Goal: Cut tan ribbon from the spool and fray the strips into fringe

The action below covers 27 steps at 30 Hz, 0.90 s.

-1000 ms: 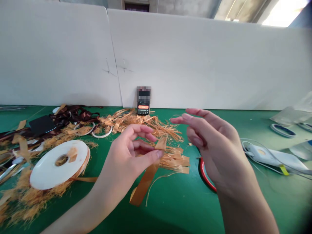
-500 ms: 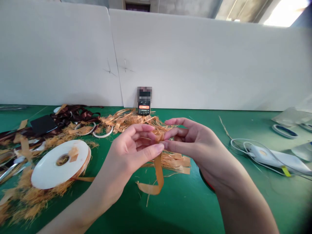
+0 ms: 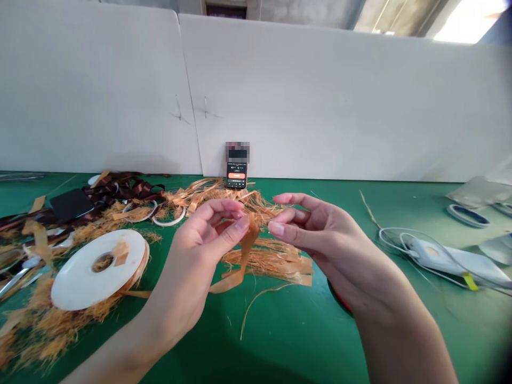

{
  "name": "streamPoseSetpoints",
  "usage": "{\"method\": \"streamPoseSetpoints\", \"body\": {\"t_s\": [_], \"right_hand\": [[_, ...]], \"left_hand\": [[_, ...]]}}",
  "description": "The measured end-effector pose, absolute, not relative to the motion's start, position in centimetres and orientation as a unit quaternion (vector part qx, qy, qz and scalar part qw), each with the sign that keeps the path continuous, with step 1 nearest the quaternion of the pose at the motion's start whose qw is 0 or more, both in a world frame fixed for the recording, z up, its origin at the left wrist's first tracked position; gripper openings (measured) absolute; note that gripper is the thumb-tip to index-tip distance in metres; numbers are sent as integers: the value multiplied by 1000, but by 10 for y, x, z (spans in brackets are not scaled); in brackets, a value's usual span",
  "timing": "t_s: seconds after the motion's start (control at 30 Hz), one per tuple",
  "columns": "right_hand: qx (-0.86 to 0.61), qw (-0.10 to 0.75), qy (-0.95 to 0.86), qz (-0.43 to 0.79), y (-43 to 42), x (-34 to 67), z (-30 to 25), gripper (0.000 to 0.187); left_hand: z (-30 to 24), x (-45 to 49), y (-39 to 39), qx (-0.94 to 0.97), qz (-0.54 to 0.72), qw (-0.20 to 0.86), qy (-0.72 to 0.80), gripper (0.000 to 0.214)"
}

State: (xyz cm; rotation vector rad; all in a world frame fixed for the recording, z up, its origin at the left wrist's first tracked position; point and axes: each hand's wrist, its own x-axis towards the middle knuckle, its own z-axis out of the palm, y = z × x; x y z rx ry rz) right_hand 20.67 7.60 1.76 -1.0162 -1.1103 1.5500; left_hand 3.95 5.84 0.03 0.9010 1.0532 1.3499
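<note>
Green table (image 3: 288, 341) before two white boards (image 3: 340, 106); one spool (image 3: 76, 285), one phone (image 3: 236, 175). Left hand (image 3: 196, 256) pinches one ribbon (image 3: 244, 256); right hand (image 3: 328, 240) just beside, fingers bunched, grip not discernible.

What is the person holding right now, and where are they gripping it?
The left hand pinches an orange ribbon strip by its top end. Whether the right hand grips anything cannot be told.

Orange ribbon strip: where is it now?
The orange ribbon strip sits mid-view in the head camera, pinched by the left hand, over the green table; right hand just right, white spool further left.
</note>
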Motion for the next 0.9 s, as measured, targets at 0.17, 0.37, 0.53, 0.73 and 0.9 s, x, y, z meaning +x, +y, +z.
{"method": "streamPoseSetpoints", "body": {"t_s": [0.17, 0.37, 0.53, 0.73, 0.9], "right_hand": [[-416, 433, -470, 647, 77, 203, 18, 39], [-404, 457, -469, 639, 78, 201, 16, 28], [-410, 461, -446, 648, 79, 205, 17, 27], [-413, 445, -440, 661, 80, 204, 18, 26], [-431, 459, -450, 634, 81, 202, 15, 29]], "left_hand": [[0, 42, 58, 392, 562, 578, 444, 14], [-2, 40, 58, 386, 574, 583, 426, 12], [-1, 40, 61, 389, 577, 581, 421, 17], [-3, 43, 62, 413, 505, 601, 463, 21], [-4, 43, 62, 464, 501, 564, 464, 15]]}}
